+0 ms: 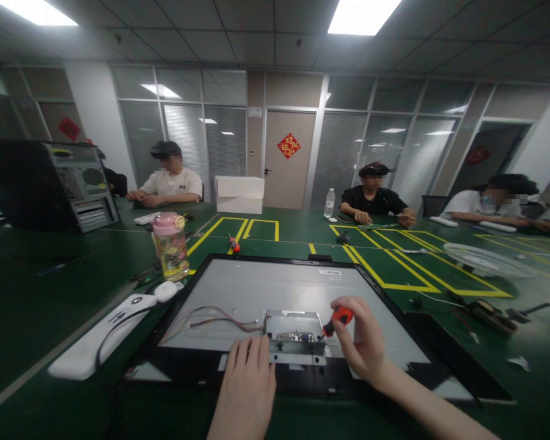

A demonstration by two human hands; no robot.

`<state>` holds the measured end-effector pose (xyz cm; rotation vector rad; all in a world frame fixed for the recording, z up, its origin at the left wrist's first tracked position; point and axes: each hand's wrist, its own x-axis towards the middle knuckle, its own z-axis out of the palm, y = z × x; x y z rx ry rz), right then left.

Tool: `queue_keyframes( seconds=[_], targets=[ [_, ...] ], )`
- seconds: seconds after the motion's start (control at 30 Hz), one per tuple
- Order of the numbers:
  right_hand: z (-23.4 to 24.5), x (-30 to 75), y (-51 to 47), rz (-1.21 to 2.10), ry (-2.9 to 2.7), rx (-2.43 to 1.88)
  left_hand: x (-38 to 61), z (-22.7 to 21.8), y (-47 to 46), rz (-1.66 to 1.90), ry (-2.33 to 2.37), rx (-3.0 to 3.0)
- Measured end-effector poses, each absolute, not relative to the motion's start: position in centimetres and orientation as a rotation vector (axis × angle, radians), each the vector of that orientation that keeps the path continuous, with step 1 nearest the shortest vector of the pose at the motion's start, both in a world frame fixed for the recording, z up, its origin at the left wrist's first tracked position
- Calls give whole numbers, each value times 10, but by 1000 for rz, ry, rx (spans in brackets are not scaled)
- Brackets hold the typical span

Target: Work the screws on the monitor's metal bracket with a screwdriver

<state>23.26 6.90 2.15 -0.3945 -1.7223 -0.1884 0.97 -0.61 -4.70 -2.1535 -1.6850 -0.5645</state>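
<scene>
A monitor panel (256,278) with a black frame lies on the green table, its grey metal back facing up. Near its front edge sits a metal bracket (293,322) with a circuit board, and thin wires (211,316) run left from it. My left hand (249,373) rests with fingers stretched out at the bracket's left front corner. Between the fingers of my right hand (364,345) is a short red and black screwdriver (335,322), tilted, its tip pointing down at the bracket's right side. Whether the tip sits in a screw is too small to tell.
Left of the panel are a white power bank (103,336) and a pink-lidded bottle (170,247); a computer case (50,186) stands farther left. A black strip (458,354) and an adapter-like part (490,315) lie right. Several people sit across the table (132,260).
</scene>
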Motion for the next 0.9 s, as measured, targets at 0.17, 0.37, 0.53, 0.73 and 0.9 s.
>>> queue_keyframes(
  seconds=[0.17,0.37,0.53,0.73,0.9],
  targets=[
    [11,246,78,-249,-1772,-373,9,-43,-9,-529,-1686,-2175],
    [11,247,89,-334,-1687,-427,9,-45,-7,-520,-1730,-2180],
    [11,248,91,-356,-1701,-339,10,-45,-7,-543,-1717,-2152],
    [-4,250,84,-244,-1676,-397,10,-40,-9,-531,-1708,-2178],
    [-6,251,82,-242,-1680,-405,10,-37,-10,-490,-1706,-2191]
  ],
)
